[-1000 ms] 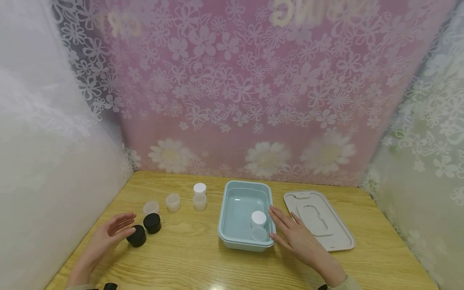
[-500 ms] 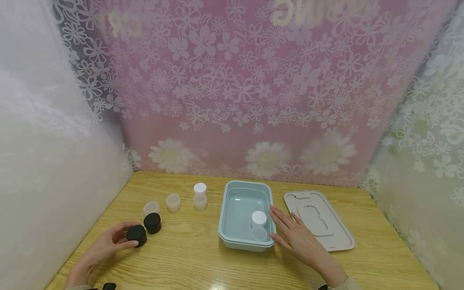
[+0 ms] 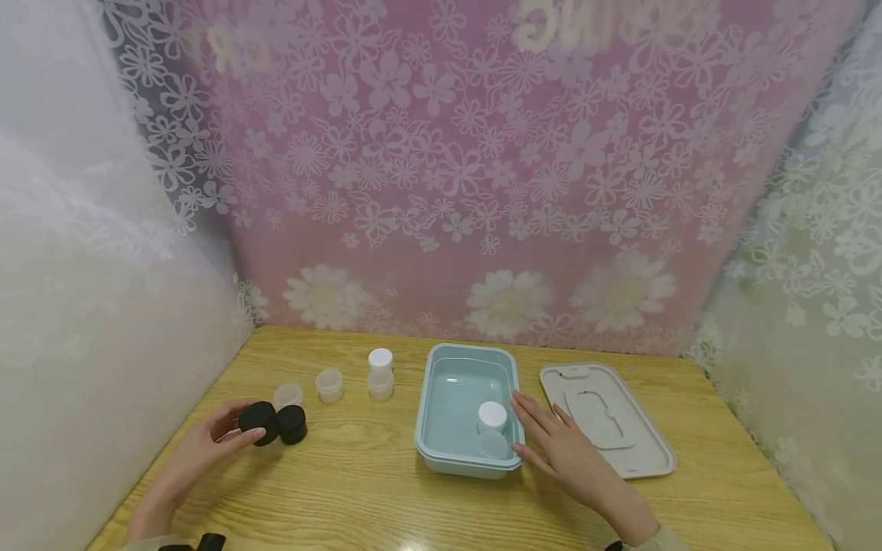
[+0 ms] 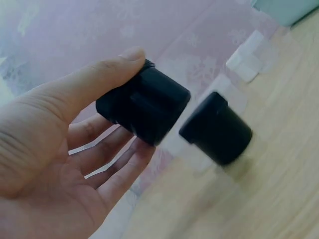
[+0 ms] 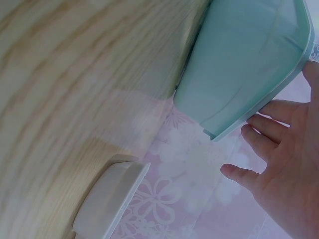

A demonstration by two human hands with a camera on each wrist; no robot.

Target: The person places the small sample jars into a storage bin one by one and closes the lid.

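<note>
My left hand [image 3: 200, 448] pinches a black lidded jar [image 4: 144, 102] between thumb and fingers, lifted off the table. Beside it a second black jar [image 3: 292, 425] stands on the wood; in the left wrist view a gap shows between the two. My right hand [image 3: 568, 455] rests with fairly straight fingers against the right rim of a light blue plastic box [image 3: 430, 405]. Inside that box, near its front right corner, are a white-capped jar [image 3: 492, 415] and a small translucent cup [image 3: 492, 444]. In the right wrist view the fingertips touch the rim from outside.
Behind the black jars stand translucent cups [image 3: 329, 386] and a white-capped jar [image 3: 380, 359]. A pale grey lid [image 3: 620, 428] lies right of the box, close to my right forearm. Flowered curtains [image 3: 482, 191] border the wooden table [image 3: 344, 490] at the back and sides.
My left hand closed on the nearer black jar and raised it off the table. The right hand, the box and the other jars stayed in place.
</note>
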